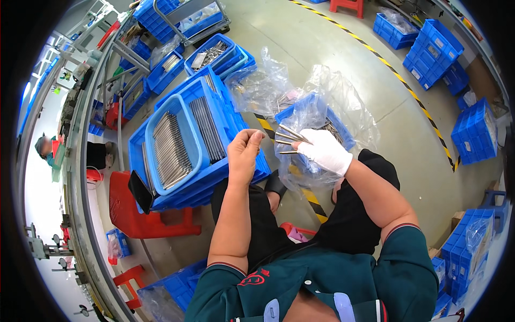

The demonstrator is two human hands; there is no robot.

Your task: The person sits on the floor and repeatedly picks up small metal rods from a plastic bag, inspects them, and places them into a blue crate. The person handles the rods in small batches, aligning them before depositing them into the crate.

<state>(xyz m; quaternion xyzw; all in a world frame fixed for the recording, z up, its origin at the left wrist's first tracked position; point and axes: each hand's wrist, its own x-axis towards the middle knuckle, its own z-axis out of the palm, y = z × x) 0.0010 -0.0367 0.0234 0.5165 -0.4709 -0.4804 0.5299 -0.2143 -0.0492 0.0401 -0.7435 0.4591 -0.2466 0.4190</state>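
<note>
My right hand (325, 153), in a white glove, is closed around several slim metal rods (290, 134) whose ends fan out to the left. It is above a blue crate (343, 129) lined with clear plastic, where more rods lie. My bare left hand (244, 154) is raised beside it with the fingers curled and the thumb against them; whether anything small is between them is hidden. To its left, a light blue tray (202, 153) holds a long row of metal rods (173, 147). The tray rests on stacked blue crates (252, 170), next to a bundle of darker rods (206, 126).
A black object (140, 192) leans at the stack's near left corner, above a red stool (126, 206). Clear plastic bags (263, 80) spread over the floor ahead. More blue crates (432, 53) stand at the right. Beyond the workbench (80, 177) at left is another person (53, 153).
</note>
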